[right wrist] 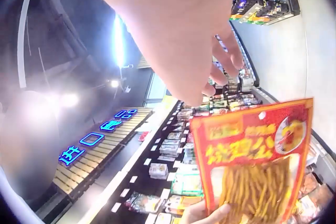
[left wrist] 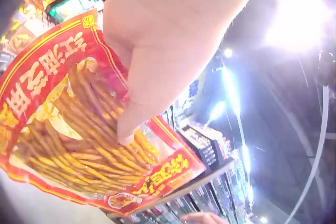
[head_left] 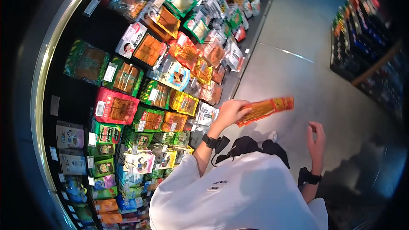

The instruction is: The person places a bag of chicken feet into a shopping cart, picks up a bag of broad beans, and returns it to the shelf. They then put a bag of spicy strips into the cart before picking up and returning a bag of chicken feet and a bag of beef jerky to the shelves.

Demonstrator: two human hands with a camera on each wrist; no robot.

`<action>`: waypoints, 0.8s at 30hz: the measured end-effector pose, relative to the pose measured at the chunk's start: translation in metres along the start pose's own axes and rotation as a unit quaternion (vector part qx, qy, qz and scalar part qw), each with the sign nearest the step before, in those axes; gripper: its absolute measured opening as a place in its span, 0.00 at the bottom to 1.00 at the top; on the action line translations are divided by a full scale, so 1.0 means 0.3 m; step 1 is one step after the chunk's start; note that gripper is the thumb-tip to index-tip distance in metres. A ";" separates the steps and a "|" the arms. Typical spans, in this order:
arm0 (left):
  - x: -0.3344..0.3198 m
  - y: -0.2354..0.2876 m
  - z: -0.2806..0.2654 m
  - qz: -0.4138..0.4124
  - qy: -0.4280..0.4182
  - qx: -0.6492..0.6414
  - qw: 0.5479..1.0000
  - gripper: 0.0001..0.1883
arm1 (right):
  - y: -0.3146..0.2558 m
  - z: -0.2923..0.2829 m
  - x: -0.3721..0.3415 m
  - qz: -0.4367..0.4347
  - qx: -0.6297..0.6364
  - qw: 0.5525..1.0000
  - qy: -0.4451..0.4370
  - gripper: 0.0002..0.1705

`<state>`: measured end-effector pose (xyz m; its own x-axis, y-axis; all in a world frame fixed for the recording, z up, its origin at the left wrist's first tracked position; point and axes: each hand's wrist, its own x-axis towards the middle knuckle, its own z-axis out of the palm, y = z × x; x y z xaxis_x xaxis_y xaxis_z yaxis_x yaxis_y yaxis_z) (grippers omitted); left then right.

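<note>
In the head view a red and yellow snack packet (head_left: 266,110) is pinched by one end in my left hand (head_left: 230,114). The left wrist view shows the thumb of that hand (left wrist: 163,50) across the clear window of the packet (left wrist: 84,145), with brown strips visible inside; the fingers behind are hidden. My right hand (head_left: 316,138) hangs apart from the packet, holding nothing. Seen in the right wrist view, the loosely bent fingers of this hand (right wrist: 223,66) are above the packet (right wrist: 257,166), whose front faces that camera.
Shelves of hanging snack packets (head_left: 117,108) with price tags run along the left. A grey tiled floor (head_left: 285,55) lies between them and a dark display stand (head_left: 362,30) at upper right. A lit blue sign (right wrist: 94,139) hangs overhead.
</note>
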<state>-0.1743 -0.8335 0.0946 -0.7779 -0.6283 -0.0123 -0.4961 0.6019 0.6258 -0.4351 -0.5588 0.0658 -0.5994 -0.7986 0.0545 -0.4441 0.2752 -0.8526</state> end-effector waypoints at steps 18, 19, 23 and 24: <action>0.556 -0.361 -0.282 0.029 0.000 -0.377 0.926 0.15 | -0.156 0.519 0.993 -0.025 0.208 0.958 -0.197 0.25; 0.580 -0.381 -0.307 0.011 -0.008 -0.374 0.927 0.16 | -0.177 0.539 1.045 -0.023 0.174 0.964 -0.199 0.20; 0.674 -0.567 -0.312 -0.089 -0.007 -0.359 0.929 0.22 | -0.342 0.668 1.234 -0.041 0.109 0.967 -0.228 0.13; 0.689 -0.615 -0.305 -0.131 -0.001 -0.392 0.911 0.25 | -0.359 0.700 1.280 -0.059 0.073 0.964 -0.248 0.13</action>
<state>-0.2083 -1.1195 0.0481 -0.6736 -0.6980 -0.2432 -0.2385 -0.1061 0.9653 -0.4775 -1.0075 0.0693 -0.1417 -0.9875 -0.0692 -0.3688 0.1175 -0.9221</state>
